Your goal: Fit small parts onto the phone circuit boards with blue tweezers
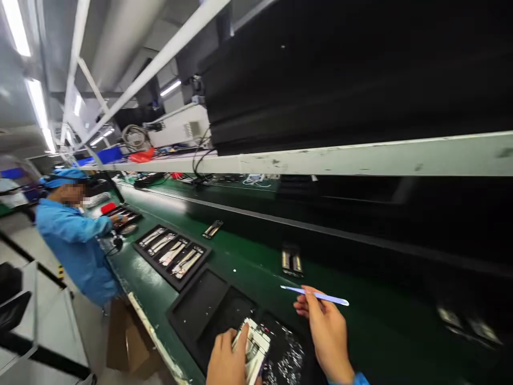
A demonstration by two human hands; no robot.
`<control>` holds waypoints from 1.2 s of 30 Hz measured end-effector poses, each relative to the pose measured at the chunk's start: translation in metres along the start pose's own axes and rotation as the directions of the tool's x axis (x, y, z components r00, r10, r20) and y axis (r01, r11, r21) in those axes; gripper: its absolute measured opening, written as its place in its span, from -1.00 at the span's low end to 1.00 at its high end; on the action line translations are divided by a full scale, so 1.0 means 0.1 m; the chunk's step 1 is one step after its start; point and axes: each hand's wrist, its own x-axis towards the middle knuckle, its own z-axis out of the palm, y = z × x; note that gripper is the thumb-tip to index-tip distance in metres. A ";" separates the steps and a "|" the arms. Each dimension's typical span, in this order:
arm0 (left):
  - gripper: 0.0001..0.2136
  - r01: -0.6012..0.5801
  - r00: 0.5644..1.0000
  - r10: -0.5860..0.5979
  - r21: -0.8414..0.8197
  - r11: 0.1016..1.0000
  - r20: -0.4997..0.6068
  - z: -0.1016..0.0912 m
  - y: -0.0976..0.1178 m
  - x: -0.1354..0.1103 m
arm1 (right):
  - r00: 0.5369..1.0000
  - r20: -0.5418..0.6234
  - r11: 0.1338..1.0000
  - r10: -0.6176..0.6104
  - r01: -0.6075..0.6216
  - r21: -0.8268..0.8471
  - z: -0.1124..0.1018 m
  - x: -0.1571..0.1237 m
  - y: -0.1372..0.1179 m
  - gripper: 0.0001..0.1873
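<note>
My left hand [229,357] is closed around an opened phone body [256,347] with pale inner parts, held low over a black tray [188,315]. Its thumb and fingers press along the near side. To the right, my right hand [326,331] pinches a pair of light blue tweezers [320,295] between thumb and fingers. The tips point left, apart from the phone body. Many small shiny bits [288,355] lie in the tray's right compartment, between my hands.
A second black tray [210,248] farther left carries several phone bodies. Single phone bodies lie on the green bench [240,248], one [212,229] behind the trays and one [292,262] near the tweezers. A co-worker in blue [76,240] works at left. A pale beam [360,156] crosses above.
</note>
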 end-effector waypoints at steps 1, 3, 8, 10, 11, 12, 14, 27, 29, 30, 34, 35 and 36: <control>-0.16 -0.002 1.000 0.002 0.030 1.000 -0.007 -0.04 0.02 0.10 | 0.999 -0.050 1.000 0.012 -0.012 0.013 -0.02 0.03 0.05 -0.46; -0.14 -0.030 0.998 0.033 0.078 0.997 -0.048 -0.17 0.10 0.40 | 0.992 -0.122 0.999 0.023 -0.017 0.045 -0.03 0.06 0.09 -0.41; -0.48 -0.072 0.979 0.105 0.190 0.979 -0.173 -0.52 0.55 1.78 | 0.986 -0.159 0.996 0.044 -0.030 0.084 -0.03 0.06 0.04 -0.43; -0.60 -0.030 0.976 0.078 0.225 0.974 -0.204 -0.52 0.74 2.36 | 0.987 -0.154 0.995 0.054 -0.041 0.087 -0.04 0.07 0.04 -0.44; -0.62 -0.008 0.973 0.063 0.240 0.971 -0.220 -0.49 0.82 2.60 | 0.986 -0.154 0.995 0.058 -0.045 0.087 -0.05 0.08 0.05 -0.44; -0.62 0.014 0.970 0.048 0.254 0.967 -0.238 -0.46 0.89 2.80 | 0.985 -0.159 0.995 0.062 -0.048 0.087 -0.05 0.09 0.07 -0.44; -0.63 0.051 0.960 0.031 0.280 0.959 -0.280 -0.35 1.00 3.05 | 0.982 -0.179 0.994 0.068 -0.052 0.091 -0.04 0.11 0.10 -0.44; -0.58 0.092 0.964 -0.045 0.169 0.981 -0.263 0.69 1.73 2.79 | 0.898 -0.440 0.995 -0.017 0.059 0.081 -0.07 0.17 0.09 -0.34; -0.59 0.087 0.963 -0.058 0.102 0.991 -0.262 0.47 1.75 2.74 | 0.902 -0.428 0.994 -0.059 0.092 0.056 -0.08 0.16 0.06 -0.35; -0.58 0.069 0.965 -0.047 0.077 0.995 -0.260 0.34 1.71 2.66 | 0.903 -0.423 0.993 -0.078 0.107 0.046 -0.08 0.15 0.04 -0.35; -0.11 -0.060 0.968 0.074 0.064 0.996 -0.238 -0.08 1.16 1.86 | 0.918 -0.385 0.992 -0.098 0.119 0.030 -0.08 0.13 -0.05 -0.36; -0.02 -0.077 0.969 0.093 0.078 0.994 -0.228 -0.12 0.96 1.57 | 0.932 -0.352 0.994 -0.084 0.101 0.030 -0.07 0.13 -0.06 -0.35; -0.01 -0.066 0.972 0.085 0.093 0.993 -0.218 -0.12 0.75 1.27 | 0.951 -0.303 0.997 -0.061 0.073 0.028 -0.06 0.12 -0.07 -0.35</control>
